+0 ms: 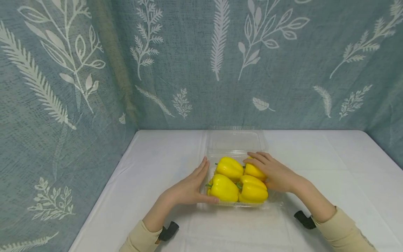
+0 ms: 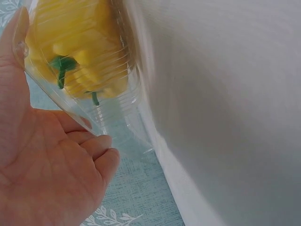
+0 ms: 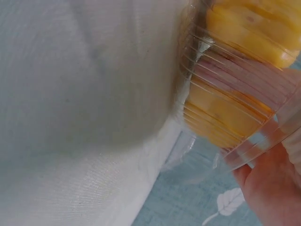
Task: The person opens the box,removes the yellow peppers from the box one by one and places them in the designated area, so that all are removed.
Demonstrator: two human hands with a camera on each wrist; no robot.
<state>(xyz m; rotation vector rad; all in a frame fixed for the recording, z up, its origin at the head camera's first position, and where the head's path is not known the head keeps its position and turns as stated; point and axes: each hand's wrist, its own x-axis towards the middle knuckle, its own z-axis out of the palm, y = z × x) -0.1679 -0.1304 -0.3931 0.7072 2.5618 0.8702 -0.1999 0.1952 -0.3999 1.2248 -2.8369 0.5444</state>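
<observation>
Several yellow bell peppers with green stems sit together in a clear plastic clamshell container. My left hand holds its left front corner, the thumb along the front rim and the fingers against the left side. In the left wrist view, curled fingertips touch the clear rim, and two green stems show through the wall. Inside the container at the right, my right hand grips the back right bell pepper, its fingers over the top. Through the ribbed wall, part of that hand shows between peppers in the right wrist view.
The container's clear lid lies folded back toward the curtain. A white cloth covers the table. Behind and to the left hangs a blue-green curtain with white leaf patterns. Black wrist-worn pieces hang below both forearms.
</observation>
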